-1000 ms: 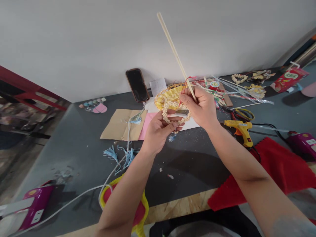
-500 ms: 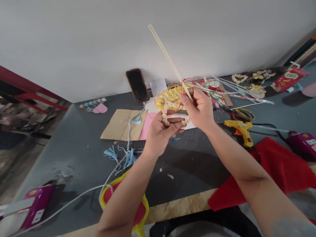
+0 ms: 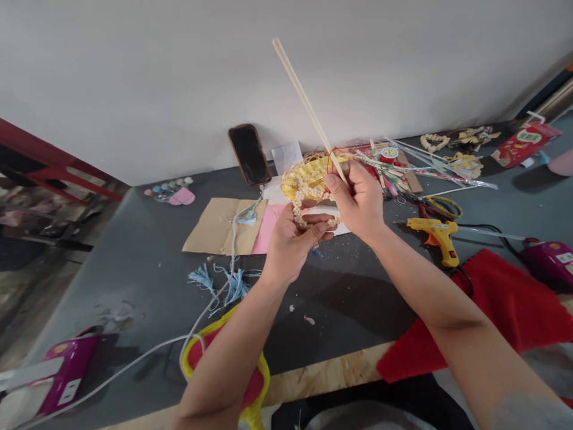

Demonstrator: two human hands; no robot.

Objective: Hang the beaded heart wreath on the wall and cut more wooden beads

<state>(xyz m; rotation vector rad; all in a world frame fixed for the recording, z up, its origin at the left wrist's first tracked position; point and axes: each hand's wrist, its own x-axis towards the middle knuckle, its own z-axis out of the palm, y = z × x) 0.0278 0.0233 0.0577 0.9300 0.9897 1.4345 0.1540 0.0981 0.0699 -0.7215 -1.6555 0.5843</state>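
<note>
My left hand (image 3: 293, 242) is closed on the lower left of a ring of small cream beads (image 3: 299, 209), thumb pressed against its bottom. In my right hand (image 3: 360, 194) a long pale stick (image 3: 307, 101) is pinched, its upper end tilting up and left. Red thread (image 3: 330, 160) is looped about the stick near my right fingertips and runs down toward the ring. My right hand also sits beside the ring's right side, and its fingers hide part of it. Behind the ring lies a yellow woven basket (image 3: 313, 172).
A yellow glue gun (image 3: 436, 233) and scissors (image 3: 441, 207) lie to the right, near a red cloth (image 3: 501, 304). A phone (image 3: 249, 154) leans on the wall. Blue tassels (image 3: 224, 283), brown paper (image 3: 219, 230), a white cable (image 3: 197, 325) and purple power strips (image 3: 71, 364) are on the left.
The stick's upper end has shifted slightly right, and my right hand has moved a little left and down. My left hand stays nearly still on the bead ring.
</note>
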